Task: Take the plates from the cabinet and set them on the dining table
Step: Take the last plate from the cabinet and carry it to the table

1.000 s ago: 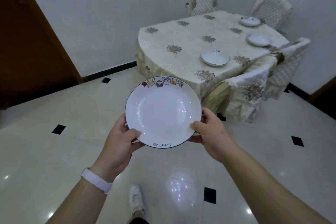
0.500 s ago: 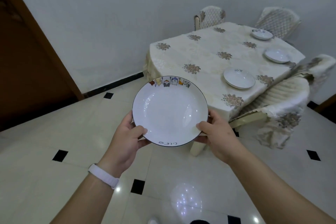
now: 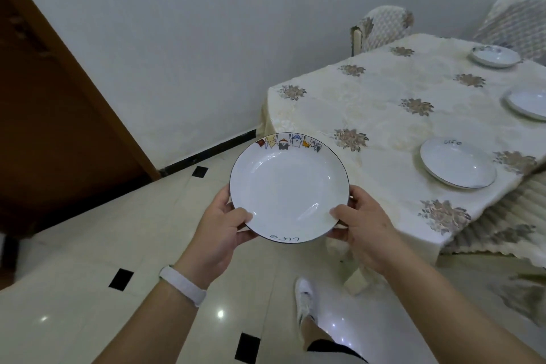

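Note:
I carry a white plate (image 3: 288, 189) with small cartoon figures along its far rim, level in front of me, just short of the table's near-left corner. My left hand (image 3: 220, 233) grips its near-left rim, thumb on top. My right hand (image 3: 362, 224) grips the near-right rim the same way. The dining table (image 3: 384, 103), under a cream cloth with flower motifs, stands ahead on the right. Three white plates lie along its right side: a near plate (image 3: 458, 167), a middle plate (image 3: 529, 103) and a far plate (image 3: 496, 55).
Covered chairs stand around the table: one at the far side (image 3: 384, 28), one at the back right (image 3: 514, 21), one at the near right (image 3: 502, 216). A brown wooden door (image 3: 53, 115) fills the left. My white shoe (image 3: 304, 298) is on the glossy tiled floor.
I have walked closer to the table; it now looms larger and further right in view. The plate stays held in both hands in the same grip.

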`<act>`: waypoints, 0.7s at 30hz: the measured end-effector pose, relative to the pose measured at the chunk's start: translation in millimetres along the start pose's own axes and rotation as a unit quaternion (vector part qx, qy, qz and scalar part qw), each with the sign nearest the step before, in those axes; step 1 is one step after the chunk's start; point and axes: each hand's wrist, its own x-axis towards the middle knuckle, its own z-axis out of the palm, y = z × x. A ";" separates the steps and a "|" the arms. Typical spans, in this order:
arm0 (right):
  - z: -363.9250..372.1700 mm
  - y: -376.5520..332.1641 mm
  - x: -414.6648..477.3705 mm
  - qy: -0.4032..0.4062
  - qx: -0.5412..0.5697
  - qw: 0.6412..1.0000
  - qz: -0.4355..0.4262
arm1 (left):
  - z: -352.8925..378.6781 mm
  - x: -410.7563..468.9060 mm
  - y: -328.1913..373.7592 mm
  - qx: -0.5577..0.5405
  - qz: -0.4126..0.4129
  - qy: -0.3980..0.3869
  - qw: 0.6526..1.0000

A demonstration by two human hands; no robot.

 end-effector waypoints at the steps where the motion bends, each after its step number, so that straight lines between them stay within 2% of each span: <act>1: -1.3 -6.9 21.1 -0.001 0.001 1.000 0.001 | 5.7 20.4 5.6 0.003 -0.001 0.004 1.000; 4: -10.2 -33.1 77.7 -0.004 0.004 1.000 0.005 | 27.5 79.4 25.1 0.013 -0.010 0.014 1.000; 10: -41.5 -79.8 161.9 0.008 0.008 1.000 0.000 | 74.9 173.9 56.5 0.026 -0.008 -0.018 0.999; 21: -63.8 -103.1 227.2 0.061 0.052 0.997 -0.004 | 117.1 271.8 78.7 0.054 -0.028 -0.072 0.996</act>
